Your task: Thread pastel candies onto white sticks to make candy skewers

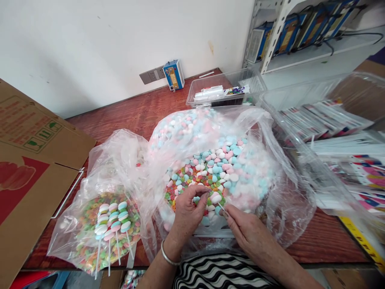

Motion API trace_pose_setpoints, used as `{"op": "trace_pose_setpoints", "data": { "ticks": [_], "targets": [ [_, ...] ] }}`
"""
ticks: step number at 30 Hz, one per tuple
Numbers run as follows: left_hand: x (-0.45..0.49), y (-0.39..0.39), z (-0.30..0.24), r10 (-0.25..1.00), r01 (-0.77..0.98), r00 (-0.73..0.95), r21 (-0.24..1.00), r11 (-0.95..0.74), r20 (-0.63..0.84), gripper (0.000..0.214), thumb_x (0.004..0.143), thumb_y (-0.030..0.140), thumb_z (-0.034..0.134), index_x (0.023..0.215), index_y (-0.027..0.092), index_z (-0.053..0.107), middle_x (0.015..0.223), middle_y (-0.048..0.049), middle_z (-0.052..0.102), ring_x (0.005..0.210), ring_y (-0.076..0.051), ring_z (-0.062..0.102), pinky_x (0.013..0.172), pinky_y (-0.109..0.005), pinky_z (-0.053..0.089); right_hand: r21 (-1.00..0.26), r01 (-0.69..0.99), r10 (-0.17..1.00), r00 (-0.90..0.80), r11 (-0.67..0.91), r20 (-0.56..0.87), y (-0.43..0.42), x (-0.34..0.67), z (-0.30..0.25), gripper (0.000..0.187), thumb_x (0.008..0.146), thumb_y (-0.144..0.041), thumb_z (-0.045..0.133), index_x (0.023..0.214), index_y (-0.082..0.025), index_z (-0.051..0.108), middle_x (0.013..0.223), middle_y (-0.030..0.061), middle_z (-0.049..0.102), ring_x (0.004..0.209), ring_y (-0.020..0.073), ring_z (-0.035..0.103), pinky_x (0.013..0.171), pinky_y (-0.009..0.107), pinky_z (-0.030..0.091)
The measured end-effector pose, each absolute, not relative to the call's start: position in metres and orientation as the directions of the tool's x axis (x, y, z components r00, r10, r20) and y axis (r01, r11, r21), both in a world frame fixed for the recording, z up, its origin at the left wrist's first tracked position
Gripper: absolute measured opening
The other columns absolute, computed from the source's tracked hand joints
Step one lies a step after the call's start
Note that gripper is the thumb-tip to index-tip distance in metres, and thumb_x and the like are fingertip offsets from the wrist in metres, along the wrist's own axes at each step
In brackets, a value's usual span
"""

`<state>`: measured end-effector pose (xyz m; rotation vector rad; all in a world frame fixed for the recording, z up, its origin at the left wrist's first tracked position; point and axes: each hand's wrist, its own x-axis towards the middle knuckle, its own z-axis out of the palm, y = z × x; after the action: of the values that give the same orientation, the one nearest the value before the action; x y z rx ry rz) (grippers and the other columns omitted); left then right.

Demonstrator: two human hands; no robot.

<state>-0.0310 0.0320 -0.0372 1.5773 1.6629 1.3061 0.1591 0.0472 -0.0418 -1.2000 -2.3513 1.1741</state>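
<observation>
My right hand (248, 226) pinches a thin white stick (221, 206). Pink and white candies (215, 197) sit at the stick's upper end. Just left of them is my left hand (191, 206), thumb and finger pressed together; whatever is between them is too small to make out. Beneath both hands, an open plastic bag (270, 140) shows loose pastel button candies (222, 164) beside small coloured ring candies (183, 180). To the left, several finished-looking candy skewers (113, 218) on white sticks lie on a clear bag of ring candies (81, 245).
A cardboard box (39, 160) stands at the left edge. Clear plastic bins (258, 82) at the back and right hold packaging and printed cards (325, 116). A blue device (173, 75) stands by the wall socket (152, 75). Metal shelving (270, 44) rises at the back right.
</observation>
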Motion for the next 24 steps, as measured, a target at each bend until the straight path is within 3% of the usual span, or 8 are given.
{"op": "trace_pose_setpoints", "data": {
  "ticks": [9,13,15,18,21,24],
  "targets": [
    [-0.023,0.026,-0.043,0.972,0.441,-0.061,0.88,-0.178,0.227,0.018,0.086,0.009,0.058,0.097,0.02,0.066,0.091,-0.0029,0.07,0.085,-0.014,0.065,0.078,-0.026,0.051,-0.867,0.454,0.8,-0.589,0.205,-0.119,0.046,0.153,-0.045,0.026,0.098,-0.03,0.031,0.082,-0.021,0.049,0.074,0.0028,0.06,0.066,0.0182,0.054,0.061,0.028,0.039],
    [-0.032,0.02,-0.043,0.972,0.469,0.009,0.858,-0.211,0.234,0.028,0.092,0.011,0.05,0.114,0.022,0.062,0.102,-0.0045,0.071,0.094,-0.015,0.066,0.086,-0.029,0.053,-0.942,0.333,0.839,-0.523,0.039,-0.15,0.051,0.151,-0.044,0.03,0.099,-0.039,0.032,0.08,-0.021,0.048,0.065,-0.003,0.047,0.057,0.0143,0.044,0.053,0.025,0.034],
    [-0.045,0.019,-0.042,0.962,0.58,-0.032,0.789,-0.201,0.27,0.032,0.093,0.011,0.047,0.12,0.022,0.06,0.106,-0.0059,0.071,0.098,-0.017,0.066,0.087,-0.032,0.053,-0.951,0.31,0.842,-0.507,-0.021,-0.184,0.054,0.153,-0.044,0.032,0.099,-0.043,0.034,0.08,-0.021,0.048,0.06,-0.0058,0.04,0.052,0.0125,0.037,0.049,0.024,0.03],
    [-0.066,0.018,-0.039,0.949,0.778,-0.039,0.606,-0.168,0.314,0.029,0.091,0.01,0.049,0.111,0.022,0.065,0.105,-0.0075,0.07,0.1,-0.02,0.063,0.09,-0.038,0.051,-0.948,0.315,0.84,-0.503,-0.041,-0.204,0.057,0.157,-0.044,0.033,0.098,-0.045,0.036,0.082,-0.021,0.05,0.058,-0.0065,0.039,0.05,0.0119,0.036,0.047,0.023,0.028],
    [-0.076,0.017,-0.037,0.971,0.851,0.046,0.5,-0.16,0.233,0.023,0.089,0.011,0.053,0.102,0.022,0.068,0.104,-0.007,0.07,0.1,-0.022,0.061,0.093,-0.043,0.048,-0.943,0.331,0.835,-0.504,-0.049,-0.22,0.057,0.157,-0.042,0.033,0.098,-0.044,0.036,0.081,-0.021,0.051,0.056,-0.0067,0.037,0.05,0.012,0.035,0.046,0.023,0.028],
    [-0.073,0.015,-0.04,0.983,0.869,0.088,0.47,-0.153,0.159,0.023,0.086,0.014,0.06,0.106,0.023,0.066,0.107,-0.0074,0.068,0.104,-0.025,0.058,0.094,-0.045,0.046,-0.935,0.349,0.831,-0.503,-0.057,-0.238,0.057,0.156,-0.039,0.033,0.096,-0.044,0.037,0.077,-0.021,0.05,0.056,-0.0062,0.037,0.051,0.0124,0.036,0.047,0.023,0.029]
  ]
}}
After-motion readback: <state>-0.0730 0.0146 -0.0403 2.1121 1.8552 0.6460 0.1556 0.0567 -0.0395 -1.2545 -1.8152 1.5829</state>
